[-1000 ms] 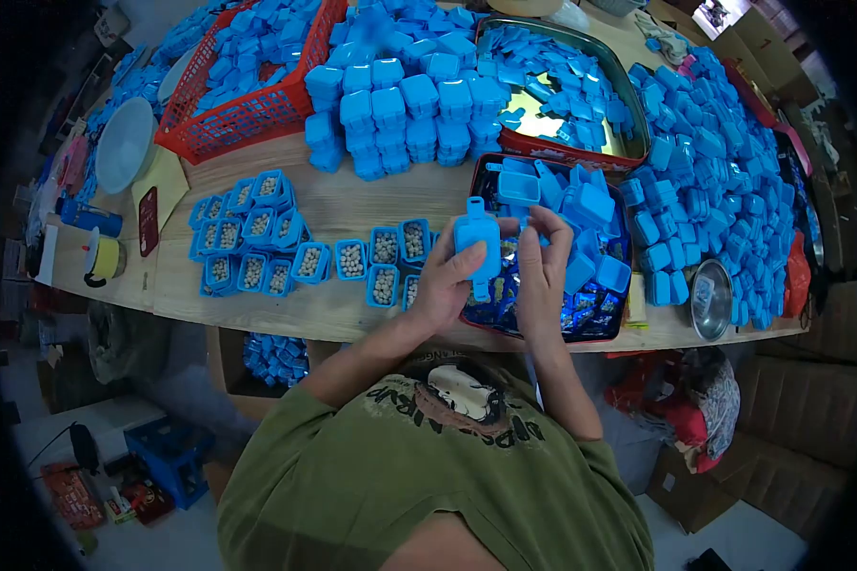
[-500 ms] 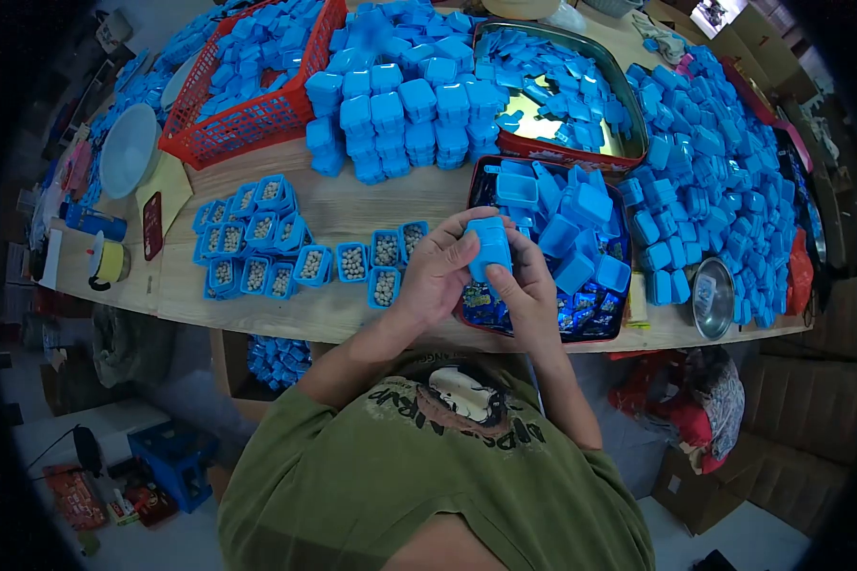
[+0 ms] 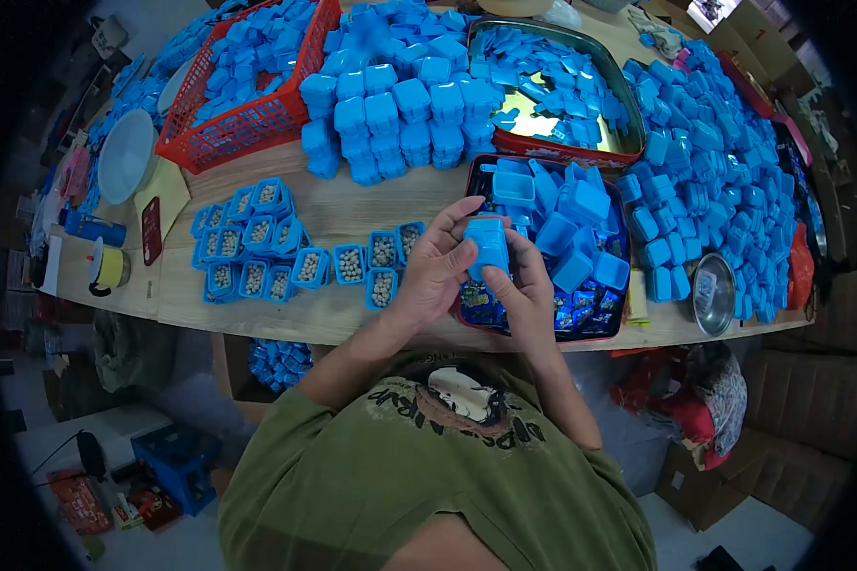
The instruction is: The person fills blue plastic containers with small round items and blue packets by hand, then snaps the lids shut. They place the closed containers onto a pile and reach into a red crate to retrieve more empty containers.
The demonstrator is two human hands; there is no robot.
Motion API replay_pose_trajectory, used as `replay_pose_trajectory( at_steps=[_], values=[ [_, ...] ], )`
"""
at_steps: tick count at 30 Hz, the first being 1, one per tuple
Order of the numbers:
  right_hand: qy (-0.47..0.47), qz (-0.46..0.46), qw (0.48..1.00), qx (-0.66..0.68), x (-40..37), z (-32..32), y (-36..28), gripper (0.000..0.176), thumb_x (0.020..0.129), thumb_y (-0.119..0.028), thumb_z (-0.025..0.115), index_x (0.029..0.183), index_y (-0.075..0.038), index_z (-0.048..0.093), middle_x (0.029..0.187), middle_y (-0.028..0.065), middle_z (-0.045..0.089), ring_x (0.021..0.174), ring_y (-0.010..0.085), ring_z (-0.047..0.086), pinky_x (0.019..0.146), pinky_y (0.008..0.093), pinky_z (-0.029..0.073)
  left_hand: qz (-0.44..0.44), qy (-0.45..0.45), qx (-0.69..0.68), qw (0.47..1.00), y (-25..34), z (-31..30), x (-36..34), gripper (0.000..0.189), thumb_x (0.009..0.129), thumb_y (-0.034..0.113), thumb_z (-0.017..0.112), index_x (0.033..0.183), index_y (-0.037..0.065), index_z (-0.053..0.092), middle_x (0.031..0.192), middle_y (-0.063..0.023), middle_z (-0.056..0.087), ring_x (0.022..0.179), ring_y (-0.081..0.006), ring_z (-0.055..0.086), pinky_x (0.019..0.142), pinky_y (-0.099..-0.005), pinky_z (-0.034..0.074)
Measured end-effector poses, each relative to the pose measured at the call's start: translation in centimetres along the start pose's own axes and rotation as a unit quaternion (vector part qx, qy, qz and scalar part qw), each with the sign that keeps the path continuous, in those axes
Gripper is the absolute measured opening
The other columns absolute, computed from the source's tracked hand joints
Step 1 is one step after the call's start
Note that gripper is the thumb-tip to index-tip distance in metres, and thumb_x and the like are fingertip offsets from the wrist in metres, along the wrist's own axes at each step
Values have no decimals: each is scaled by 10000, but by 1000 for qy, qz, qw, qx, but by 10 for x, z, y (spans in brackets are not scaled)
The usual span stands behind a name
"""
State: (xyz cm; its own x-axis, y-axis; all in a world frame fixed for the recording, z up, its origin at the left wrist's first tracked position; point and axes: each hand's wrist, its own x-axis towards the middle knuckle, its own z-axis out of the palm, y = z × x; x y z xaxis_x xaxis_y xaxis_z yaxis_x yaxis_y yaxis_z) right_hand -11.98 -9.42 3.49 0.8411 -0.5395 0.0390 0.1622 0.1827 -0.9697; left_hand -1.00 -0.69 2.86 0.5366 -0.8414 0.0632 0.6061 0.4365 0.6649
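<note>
Between both hands, close over the table's front, is a small blue plastic box (image 3: 487,244). My left hand (image 3: 438,262) grips its left side, thumb on the front face. From the right, my right hand (image 3: 526,285) closes on it with the thumb low on its face. Under and behind the hands lies a tray (image 3: 623,276) with blue open boxes (image 3: 555,238) and dark blue foil packets (image 3: 595,309). To the left of my left hand stand open blue boxes (image 3: 382,286) filled with small pale balls.
More ball-filled boxes (image 3: 254,233) are stacked at left. Behind are a red basket (image 3: 248,126), stacked blue boxes (image 3: 411,100) and a tin (image 3: 562,150) of flat blue pieces. A heap of blue boxes (image 3: 705,181) and a metal bowl (image 3: 713,295) sit right.
The view has shifted very slightly. Both hands stay on the blue box in nearly the same place, and the fingers of my left hand have spread a little at the top.
</note>
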Motion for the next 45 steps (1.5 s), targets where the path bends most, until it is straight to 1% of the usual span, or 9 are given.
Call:
replay_pose_trajectory(
  at_steps=[6,22,24,28,29,31,37,41,45],
  values=[
    [-15,-18,1000,-12,-1,3,2,531,863,-142,639,1305,2,383,1219,90,482,1118,164,469,959,294,371,13,-46,-3,999,2,-5,-1,814,776,397,719,1393,42,325,1308,-223,473,1238,-285,460,1008,-399,407],
    [16,-30,999,-24,-6,2,14,501,883,-104,612,1318,4,388,1231,87,499,1094,159,508,926,286,422,4,-19,-10,1000,-4,-3,-6,742,825,307,684,1400,30,305,1295,-211,485,1210,-265,476,1001,-386,407],
    [10,-3,1000,4,-5,3,4,503,876,-122,619,1307,7,396,1233,91,479,1108,166,489,946,289,394,21,-28,136,990,0,-2,-8,759,811,259,715,1401,22,301,1283,-178,501,1168,-225,502,978,-351,418],
    [-40,14,997,-66,-1,-9,0,475,865,-132,624,1281,-4,433,1215,100,480,1110,200,482,942,298,379,-28,1,161,987,15,-10,-10,740,792,179,739,1387,13,332,1246,-140,528,1126,-197,525,952,-327,428],
    [-41,16,997,-65,-1,-10,-3,475,865,-132,624,1281,-4,433,1215,100,480,1110,200,482,942,298,379,9,0,232,973,19,-8,-11,696,795,163,735,1369,21,368,1207,-120,541,1085,-177,538,923,-314,442],
    [49,-140,956,-255,-1,-7,-21,456,826,-110,655,1245,-40,489,1166,110,498,1058,230,503,905,312,396,46,-1,302,952,24,-4,-12,652,798,146,732,1351,29,405,1169,-99,555,1044,-158,551,893,-301,456],
    [15,-253,906,-338,9,-8,-30,255,724,-13,721,962,-63,643,959,80,549,927,216,508,811,301,410,115,-42,484,867,30,10,-20,657,785,133,726,1370,84,431,1092,-107,584,959,-166,573,824,-290,459],
    [24,-258,919,-297,4,-7,-31,185,706,9,728,866,-51,657,892,53,558,884,197,511,766,283,409,201,-111,594,771,40,15,-22,540,772,122,719,1283,121,545,1078,-141,583,922,-250,590,763,-325,481],
    [-12,-121,984,-133,-3,-16,-30,165,701,6,738,838,-45,660,894,42,554,871,162,512,757,266,407,316,-188,674,641,43,12,-20,371,771,127,712,1136,179,667,1055,-167,592,861,-302,603,681,-362,516]
  ],
)
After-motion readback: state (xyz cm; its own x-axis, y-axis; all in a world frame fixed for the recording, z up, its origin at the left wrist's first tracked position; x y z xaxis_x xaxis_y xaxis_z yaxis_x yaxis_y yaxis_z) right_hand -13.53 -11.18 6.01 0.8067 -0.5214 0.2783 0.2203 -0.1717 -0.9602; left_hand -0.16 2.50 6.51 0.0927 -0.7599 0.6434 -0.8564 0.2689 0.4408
